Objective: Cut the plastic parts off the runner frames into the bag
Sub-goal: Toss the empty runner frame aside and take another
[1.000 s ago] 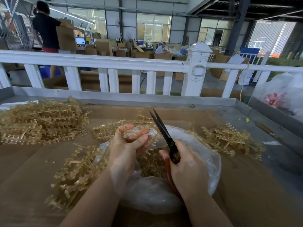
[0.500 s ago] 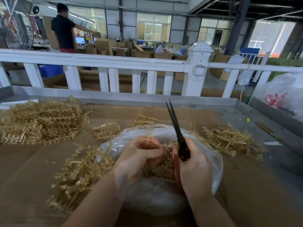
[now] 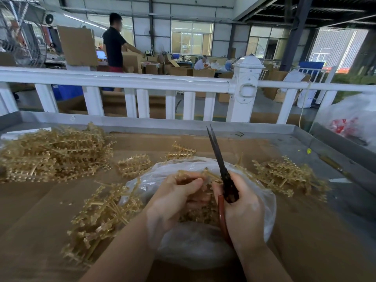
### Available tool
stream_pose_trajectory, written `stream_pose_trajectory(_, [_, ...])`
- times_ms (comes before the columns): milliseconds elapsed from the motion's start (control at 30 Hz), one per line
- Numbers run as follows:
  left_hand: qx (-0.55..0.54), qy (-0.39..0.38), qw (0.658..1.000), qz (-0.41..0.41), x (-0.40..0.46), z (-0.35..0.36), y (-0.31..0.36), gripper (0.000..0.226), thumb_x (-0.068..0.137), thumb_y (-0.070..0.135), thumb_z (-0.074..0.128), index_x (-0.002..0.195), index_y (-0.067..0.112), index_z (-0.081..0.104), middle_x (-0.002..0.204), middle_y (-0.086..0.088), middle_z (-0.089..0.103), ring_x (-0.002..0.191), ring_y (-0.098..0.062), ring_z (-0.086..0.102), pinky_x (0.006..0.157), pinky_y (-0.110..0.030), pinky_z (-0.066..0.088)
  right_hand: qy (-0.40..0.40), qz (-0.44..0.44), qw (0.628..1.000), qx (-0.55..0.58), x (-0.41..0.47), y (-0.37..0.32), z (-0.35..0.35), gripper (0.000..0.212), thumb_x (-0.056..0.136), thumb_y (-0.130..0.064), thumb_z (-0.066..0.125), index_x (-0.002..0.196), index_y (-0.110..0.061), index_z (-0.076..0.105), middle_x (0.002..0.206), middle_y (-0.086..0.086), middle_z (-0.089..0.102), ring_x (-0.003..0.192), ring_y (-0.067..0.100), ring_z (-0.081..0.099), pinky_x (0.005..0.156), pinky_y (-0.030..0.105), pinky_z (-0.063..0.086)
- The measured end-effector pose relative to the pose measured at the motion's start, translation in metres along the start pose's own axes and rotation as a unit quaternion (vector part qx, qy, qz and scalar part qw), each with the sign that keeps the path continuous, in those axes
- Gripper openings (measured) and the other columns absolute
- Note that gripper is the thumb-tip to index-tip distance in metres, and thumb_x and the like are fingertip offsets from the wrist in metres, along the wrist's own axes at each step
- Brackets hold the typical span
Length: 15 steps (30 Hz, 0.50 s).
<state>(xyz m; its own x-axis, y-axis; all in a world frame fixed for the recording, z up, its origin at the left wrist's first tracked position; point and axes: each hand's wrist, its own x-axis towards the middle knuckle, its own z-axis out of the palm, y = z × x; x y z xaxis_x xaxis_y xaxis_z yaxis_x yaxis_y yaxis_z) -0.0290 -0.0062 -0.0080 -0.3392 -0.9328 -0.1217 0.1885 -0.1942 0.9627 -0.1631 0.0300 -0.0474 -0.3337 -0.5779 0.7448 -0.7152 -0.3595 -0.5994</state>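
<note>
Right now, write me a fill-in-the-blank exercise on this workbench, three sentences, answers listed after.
1. The right hand holds a pair of ____ with the blades pointing up and away.
2. Both hands work over a clear plastic ____ in the middle of the bench.
3. The left hand has its fingers curled round a golden runner frame; the biggest pile of frames lies to the person's ____.

Missing words: scissors; bag; left

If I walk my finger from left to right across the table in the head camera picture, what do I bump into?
big pile of runner frames → small frame → left hand → scissors → right hand → right pile of frames
</note>
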Motion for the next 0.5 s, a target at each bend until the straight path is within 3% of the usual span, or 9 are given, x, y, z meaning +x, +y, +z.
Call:
stream_pose_trajectory(133, [-0.044,-0.005,0.999,-0.026,-0.002,0.001,-0.003,0.022,0.091,0.000,0.057,0.113,0.002,0.062,0.099,-0.022,0.071,0.088,-0.035,0.070,0.081,-0.044,0.058,-0.029,0.030,0.998,0.049,0.001,0.003,0.000,0.020,0.083,-0.016,0.072,0.098,-0.027,0.066,0.081,-0.020,0.064,0.081,-0.001,0.063,0.074,0.014,0.049])
stream_pose_trajectory(333, [-0.094,-0.011,0.995,-0.014,0.002,-0.002,-0.006,0.017,0.090,-0.003,0.055,0.101,0.004,0.066,0.088,-0.015,0.074,0.077,-0.026,0.072,0.064,-0.034,0.060,-0.038,0.015,0.998,0.041,0.000,0.001,0.001,0.016,0.085,-0.025,0.070,0.092,-0.036,0.061,0.076,-0.020,0.065,0.077,-0.006,0.062,0.068,0.005,0.044])
stream_pose_trajectory(500, [-0.115,-0.037,0.992,-0.027,0.003,-0.003,-0.011,0.015,0.087,-0.001,0.056,0.096,0.007,0.065,0.090,-0.019,0.073,0.080,-0.031,0.072,0.061,-0.035,0.058,-0.055,0.024,0.997,0.039,-0.002,0.006,0.001,0.019,0.082,-0.016,0.073,0.097,-0.026,0.067,0.077,-0.015,0.067,0.078,-0.001,0.064,0.070,0.012,0.049])
